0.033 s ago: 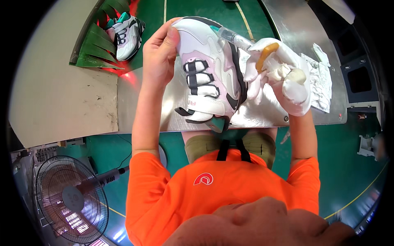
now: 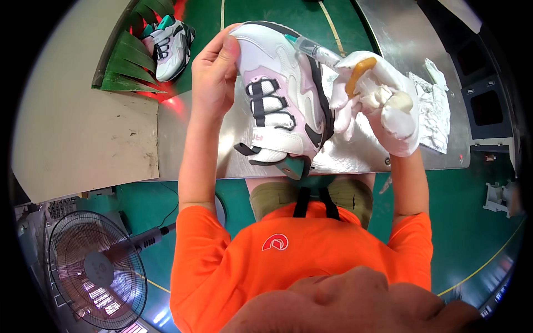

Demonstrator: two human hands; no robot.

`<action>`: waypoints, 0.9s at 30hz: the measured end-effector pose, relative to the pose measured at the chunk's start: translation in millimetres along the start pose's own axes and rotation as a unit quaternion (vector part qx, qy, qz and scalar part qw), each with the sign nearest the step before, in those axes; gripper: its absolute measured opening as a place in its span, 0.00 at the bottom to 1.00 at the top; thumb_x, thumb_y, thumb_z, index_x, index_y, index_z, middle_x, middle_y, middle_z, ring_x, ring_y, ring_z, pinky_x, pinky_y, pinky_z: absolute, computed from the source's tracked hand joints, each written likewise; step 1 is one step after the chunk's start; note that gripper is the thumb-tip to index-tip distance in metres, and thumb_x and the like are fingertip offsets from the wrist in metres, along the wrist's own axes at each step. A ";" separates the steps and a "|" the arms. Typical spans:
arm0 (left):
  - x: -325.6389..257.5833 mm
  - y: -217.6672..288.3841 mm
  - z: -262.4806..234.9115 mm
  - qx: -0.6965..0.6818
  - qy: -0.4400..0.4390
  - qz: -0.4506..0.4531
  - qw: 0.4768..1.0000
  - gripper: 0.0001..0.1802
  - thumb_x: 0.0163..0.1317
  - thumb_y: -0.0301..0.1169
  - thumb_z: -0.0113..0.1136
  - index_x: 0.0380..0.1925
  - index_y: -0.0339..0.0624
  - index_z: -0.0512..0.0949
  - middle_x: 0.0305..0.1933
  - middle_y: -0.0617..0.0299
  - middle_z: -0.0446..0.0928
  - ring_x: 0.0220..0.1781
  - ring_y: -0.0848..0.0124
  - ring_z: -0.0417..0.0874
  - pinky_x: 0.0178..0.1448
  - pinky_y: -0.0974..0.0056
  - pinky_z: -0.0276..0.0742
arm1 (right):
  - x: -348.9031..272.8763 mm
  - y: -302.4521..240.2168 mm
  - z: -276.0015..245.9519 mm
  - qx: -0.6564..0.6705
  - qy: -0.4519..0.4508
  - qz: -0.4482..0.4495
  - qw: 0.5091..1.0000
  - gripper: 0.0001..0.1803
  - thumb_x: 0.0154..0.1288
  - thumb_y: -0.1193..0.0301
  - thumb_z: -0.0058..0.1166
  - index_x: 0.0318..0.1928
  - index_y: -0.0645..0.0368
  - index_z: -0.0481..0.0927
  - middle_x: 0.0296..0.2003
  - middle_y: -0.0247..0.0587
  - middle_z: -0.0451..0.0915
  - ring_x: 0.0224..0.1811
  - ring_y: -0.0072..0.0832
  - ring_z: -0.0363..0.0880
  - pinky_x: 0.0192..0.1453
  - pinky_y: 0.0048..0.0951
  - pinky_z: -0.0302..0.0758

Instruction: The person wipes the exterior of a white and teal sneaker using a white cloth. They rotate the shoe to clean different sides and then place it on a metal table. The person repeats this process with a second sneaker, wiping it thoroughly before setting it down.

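Head view, sneaker: a white and pale-lilac sneaker point(image 2: 286, 100) with black-edged straps is held up over the metal table point(image 2: 232, 123), toe away from the wearer, heel toward the lap.
Left hand: the bare left hand point(image 2: 216, 69) grasps the toe, thumb on top; the remaining fingers are partly hidden.
Right hand: the right hand point(image 2: 375, 102), in a white glove point(image 2: 402, 130), is curled around a clear tube point(image 2: 317, 52); the exact finger placement is hard to tell.
Tube tip: teal, at the sneaker's right edge near the toe; whether it touches, I cannot tell.
Right of the glove: a crumpled white sheet point(image 2: 434, 119) lies on metal.
Upper left: a second sneaker point(image 2: 173, 50) sits by green flaps point(image 2: 130, 64), near red light point(image 2: 173, 102).
Wearer: orange shirt point(image 2: 316, 244), khaki shorts point(image 2: 355, 200).
Lower left: a round fan point(image 2: 99, 270).
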State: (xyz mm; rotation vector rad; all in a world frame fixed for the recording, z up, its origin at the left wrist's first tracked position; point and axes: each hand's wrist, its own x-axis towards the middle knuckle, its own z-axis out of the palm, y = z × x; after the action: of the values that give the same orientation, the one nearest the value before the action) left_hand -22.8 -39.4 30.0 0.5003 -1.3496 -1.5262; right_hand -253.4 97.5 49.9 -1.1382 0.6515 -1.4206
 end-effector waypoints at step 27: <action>7.4 -51.5 -48.9 -0.039 0.196 -0.198 0.960 0.27 0.69 0.47 0.51 0.49 0.28 0.74 0.47 0.53 0.80 0.46 0.66 0.82 0.50 0.61 0.78 | -4.0 44.0 -48.0 0.076 0.043 0.192 0.978 0.45 0.43 0.50 0.62 0.54 0.76 0.68 0.32 0.53 0.78 0.22 0.35 0.80 0.23 0.27 0.77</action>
State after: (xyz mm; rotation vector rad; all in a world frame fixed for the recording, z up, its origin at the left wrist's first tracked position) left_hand -6.5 -76.2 -28.9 1.0113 -0.9105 -1.6776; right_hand -278.7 82.1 -8.2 -0.7836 0.7650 -1.1695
